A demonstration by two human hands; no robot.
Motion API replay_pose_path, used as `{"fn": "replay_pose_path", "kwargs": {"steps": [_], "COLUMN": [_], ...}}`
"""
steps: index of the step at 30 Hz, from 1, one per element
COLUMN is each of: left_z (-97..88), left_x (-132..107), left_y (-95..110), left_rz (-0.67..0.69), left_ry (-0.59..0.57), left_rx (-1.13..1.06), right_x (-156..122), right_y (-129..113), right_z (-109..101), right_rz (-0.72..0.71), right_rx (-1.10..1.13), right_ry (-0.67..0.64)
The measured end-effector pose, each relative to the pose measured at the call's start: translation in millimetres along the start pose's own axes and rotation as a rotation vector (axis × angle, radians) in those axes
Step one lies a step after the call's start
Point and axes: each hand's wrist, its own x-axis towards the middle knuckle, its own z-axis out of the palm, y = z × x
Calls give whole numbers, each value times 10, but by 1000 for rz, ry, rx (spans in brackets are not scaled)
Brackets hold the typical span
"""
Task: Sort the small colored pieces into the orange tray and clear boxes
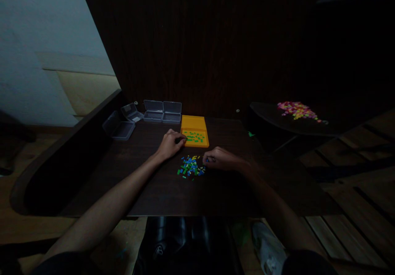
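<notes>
My left hand reaches over the left edge of an open yellow box. Its thumb and index finger are pinched together, and whatever may be between them is too small to make out. Several small green bricks lie scattered in the box's near half. Closer to me on the table is a loose pile of tiny blue, green, yellow and white bricks. At the pile's right side my right hand is closed with curled fingers. A speck of blue shows by its fingertips, but I cannot tell if it is held.
Open clear plastic cases stand along the back left of the dark table, with another clear case at far left. A raised side board borders the left. Pink and yellow pieces are heaped on a dark surface at right.
</notes>
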Motion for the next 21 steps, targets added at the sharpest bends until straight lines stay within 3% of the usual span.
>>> {"fn": "replay_pose_path", "kwargs": {"steps": [4, 9, 16, 21], "left_z": [2, 1, -23, -29], "left_x": [11, 30, 120, 232], "left_y": [-19, -47, -99, -135], "left_rz": [11, 27, 28, 1], "left_ry": [24, 57, 56, 71], "left_rx": [7, 14, 36, 65], "right_x": [16, 89, 313, 494], "right_y": [55, 161, 216, 225], "right_z": [11, -48, -192, -263], "right_rz": [-40, -47, 88, 217], "right_rx": [61, 103, -56, -253], "right_ry": [58, 254, 383, 382]}}
